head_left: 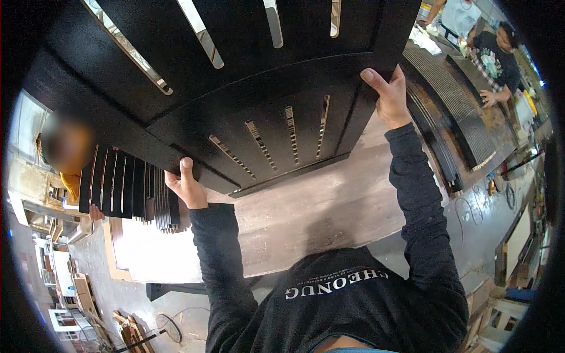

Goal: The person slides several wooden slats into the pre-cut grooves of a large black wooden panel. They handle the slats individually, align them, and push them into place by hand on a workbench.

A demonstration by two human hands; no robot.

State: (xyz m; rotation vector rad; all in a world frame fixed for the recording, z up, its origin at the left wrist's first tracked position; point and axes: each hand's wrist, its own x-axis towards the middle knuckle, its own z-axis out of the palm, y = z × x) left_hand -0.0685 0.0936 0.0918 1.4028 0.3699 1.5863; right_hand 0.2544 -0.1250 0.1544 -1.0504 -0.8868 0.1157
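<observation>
A large black slotted panel (pixel 276 76), with long narrow openings in two rows and a curved line between them, is held up in front of me, tilted over a worktable. My left hand (pixel 187 183) grips its lower left edge, thumb on the near face. On the right edge, my right hand (pixel 388 96) is closed in the same way, its thumb also on the face. The fingers behind the panel are partly hidden. Below the panel lies the pale, worn surface of the worktable (pixel 294 226).
Stacked dark slatted pieces (pixel 465 106) stand at the right, near a co-worker's hand (pixel 493 98). Another person at the left has a hand (pixel 96 213) by upright black slatted panels (pixel 115 182). Wood scraps (pixel 130 329) lie on the floor at lower left; cables trail at right.
</observation>
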